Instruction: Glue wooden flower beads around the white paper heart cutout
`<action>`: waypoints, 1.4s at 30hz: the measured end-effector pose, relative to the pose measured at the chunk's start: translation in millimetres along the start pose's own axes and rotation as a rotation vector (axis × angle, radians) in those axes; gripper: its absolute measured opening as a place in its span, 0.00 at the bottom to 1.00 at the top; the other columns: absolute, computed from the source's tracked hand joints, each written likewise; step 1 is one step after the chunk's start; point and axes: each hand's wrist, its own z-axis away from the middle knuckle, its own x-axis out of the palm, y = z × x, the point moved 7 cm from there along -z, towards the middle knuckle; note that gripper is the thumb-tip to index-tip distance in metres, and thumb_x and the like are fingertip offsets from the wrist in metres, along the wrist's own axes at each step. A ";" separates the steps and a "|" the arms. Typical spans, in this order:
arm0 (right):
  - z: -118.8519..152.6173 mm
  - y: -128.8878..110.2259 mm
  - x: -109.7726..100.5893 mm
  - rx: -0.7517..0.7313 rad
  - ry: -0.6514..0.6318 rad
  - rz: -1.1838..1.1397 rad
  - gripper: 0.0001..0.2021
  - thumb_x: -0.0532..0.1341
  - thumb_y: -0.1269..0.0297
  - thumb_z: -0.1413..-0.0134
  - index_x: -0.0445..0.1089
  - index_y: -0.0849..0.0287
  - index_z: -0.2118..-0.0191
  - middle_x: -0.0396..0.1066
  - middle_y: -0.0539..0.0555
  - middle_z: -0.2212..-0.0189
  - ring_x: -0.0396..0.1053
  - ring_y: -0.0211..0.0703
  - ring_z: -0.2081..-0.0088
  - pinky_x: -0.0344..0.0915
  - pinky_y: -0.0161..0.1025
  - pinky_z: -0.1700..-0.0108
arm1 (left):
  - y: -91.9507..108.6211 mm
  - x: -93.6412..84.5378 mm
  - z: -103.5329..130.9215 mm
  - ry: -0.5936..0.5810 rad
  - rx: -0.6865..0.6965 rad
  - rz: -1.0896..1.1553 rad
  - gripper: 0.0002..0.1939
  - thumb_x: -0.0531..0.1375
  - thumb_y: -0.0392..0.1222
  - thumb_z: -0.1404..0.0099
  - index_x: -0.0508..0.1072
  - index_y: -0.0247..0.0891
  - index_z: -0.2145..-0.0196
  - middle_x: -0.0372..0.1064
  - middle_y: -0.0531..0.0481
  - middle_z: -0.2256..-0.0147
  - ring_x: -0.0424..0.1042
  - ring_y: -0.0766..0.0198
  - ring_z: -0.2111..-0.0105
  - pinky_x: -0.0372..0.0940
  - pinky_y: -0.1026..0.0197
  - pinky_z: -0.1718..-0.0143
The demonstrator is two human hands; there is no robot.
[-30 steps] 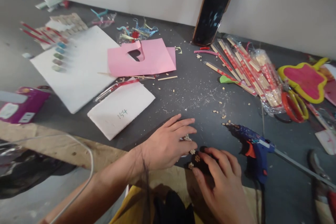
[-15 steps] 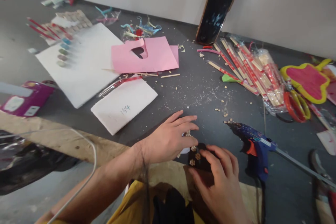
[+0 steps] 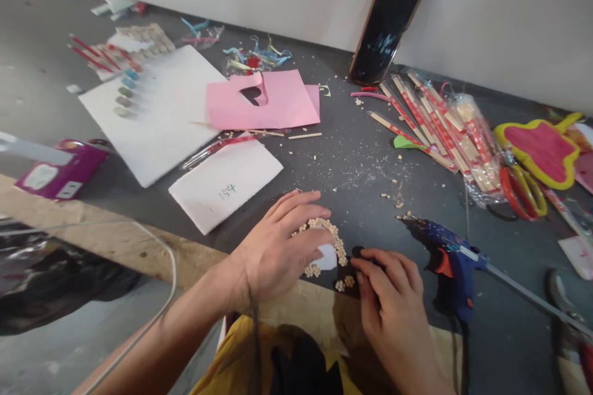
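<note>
My left hand (image 3: pixel 281 244) hovers over or rests on a curved band of small beige flower-shaped pieces (image 3: pixel 340 247), its fingers outstretched and apart. A white piece of paper (image 3: pixel 328 257) shows inside that band; part of both is hidden beneath the fingers. Close to the table's near edge, my right hand (image 3: pixel 393 290) has its thumb and fingertips drawn together, and whatever may be between them is too dark to make out. Two loose flower-shaped pieces (image 3: pixel 344 284) lie just left of its fingertips.
A blue glue gun (image 3: pixel 451 259) lies at right, its nozzle by some crumbs. Beyond are wrapped chopsticks (image 3: pixel 440 117), scissors (image 3: pixel 523 188) and a leaning phone (image 3: pixel 388 24). Left stand pink paper (image 3: pixel 282 99), a folded white sheet (image 3: pixel 227 188), a white board (image 3: pixel 157 105) and a purple box (image 3: pixel 60 170).
My left hand has shifted left, uncovering the band of flower pieces and white paper. My right fingers have drawn together, and fewer loose flower pieces show beside them. The view has shifted slightly.
</note>
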 end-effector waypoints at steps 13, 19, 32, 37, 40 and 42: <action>-6.9 -0.2 1.8 -0.008 0.028 -0.016 0.06 0.58 0.69 0.43 0.71 0.57 0.61 0.71 0.55 0.60 0.62 0.48 0.56 0.60 0.50 0.53 | 12.9 25.5 26.8 -0.067 0.048 -0.127 0.11 0.60 0.49 0.35 0.72 0.44 0.58 0.65 0.50 0.47 0.53 0.53 0.38 0.36 0.40 0.35; -8.0 -1.3 1.2 0.005 0.033 -0.024 0.06 0.58 0.67 0.43 0.72 0.54 0.62 0.72 0.54 0.60 0.63 0.47 0.56 0.60 0.49 0.53 | 10.5 29.1 27.9 -0.077 0.062 -0.113 0.11 0.59 0.50 0.35 0.72 0.44 0.57 0.65 0.49 0.47 0.52 0.53 0.38 0.38 0.41 0.35; -27.0 2.1 -13.5 -0.052 0.047 -0.051 0.09 0.57 0.66 0.42 0.68 0.57 0.55 0.70 0.56 0.60 0.66 0.46 0.57 0.65 0.46 0.56 | 7.1 2.4 32.4 0.065 -0.013 -0.080 0.08 0.58 0.39 0.34 0.73 0.44 0.57 0.69 0.49 0.52 0.57 0.54 0.40 0.48 0.42 0.37; -60.8 -10.6 -4.1 -0.210 -0.113 -0.032 0.14 0.54 0.65 0.39 0.64 0.57 0.48 0.68 0.58 0.55 0.65 0.47 0.52 0.66 0.47 0.53 | -8.4 -13.9 50.1 0.226 -0.229 -0.071 0.08 0.56 0.33 0.33 0.73 0.38 0.59 0.72 0.48 0.60 0.64 0.56 0.50 0.59 0.47 0.45; -78.5 -17.9 8.6 -0.289 -0.183 -0.037 0.15 0.55 0.64 0.39 0.65 0.56 0.48 0.68 0.57 0.53 0.64 0.47 0.51 0.66 0.49 0.52 | -15.7 -10.2 54.5 0.209 -0.327 -0.107 0.08 0.56 0.37 0.32 0.72 0.39 0.57 0.72 0.48 0.60 0.64 0.55 0.52 0.59 0.47 0.49; -86.8 -21.4 16.2 -0.308 -0.205 -0.048 0.15 0.56 0.62 0.40 0.66 0.56 0.48 0.69 0.57 0.53 0.64 0.48 0.51 0.66 0.49 0.51 | -19.1 -7.8 53.7 0.182 -0.382 -0.122 0.09 0.55 0.39 0.32 0.72 0.40 0.56 0.72 0.48 0.59 0.63 0.54 0.52 0.58 0.47 0.49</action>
